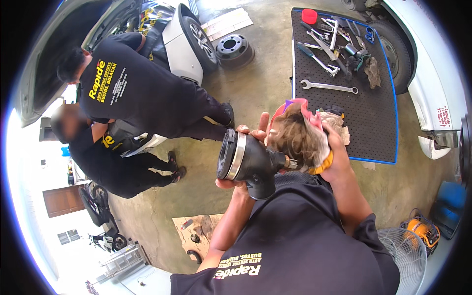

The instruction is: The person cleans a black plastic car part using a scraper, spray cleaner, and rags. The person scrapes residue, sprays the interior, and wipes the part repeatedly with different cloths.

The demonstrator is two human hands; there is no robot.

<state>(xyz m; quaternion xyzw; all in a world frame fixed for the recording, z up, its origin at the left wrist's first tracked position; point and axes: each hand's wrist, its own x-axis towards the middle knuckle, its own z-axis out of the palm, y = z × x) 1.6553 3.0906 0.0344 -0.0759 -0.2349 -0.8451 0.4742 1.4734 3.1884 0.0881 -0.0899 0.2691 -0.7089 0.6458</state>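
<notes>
In front of my chest, my left hand [257,132] is wrapped round a black rubber air intake hose [256,164]. A shiny metal clamp [238,155] circles its wide mouth, which points left. A short stub bends downward, and a second metal clamp [290,162] sits at the narrow right end. My right hand [337,152] is closed on a bunched, stained rag [297,137] with pink and yellow edges. The rag lies close against the hose's narrow end; whether they touch, I cannot tell. Part of my right fingers is hidden behind the cloth.
Ahead right, a black perforated mat [364,125] with blue edging bears a combination wrench [329,87], ratchets and a red round container [309,16]. Two people in black work at a car with raised hood on the left. A wheel rim [235,51] and cardboard [191,233] lie on the floor. A fan [405,258] stands lower right.
</notes>
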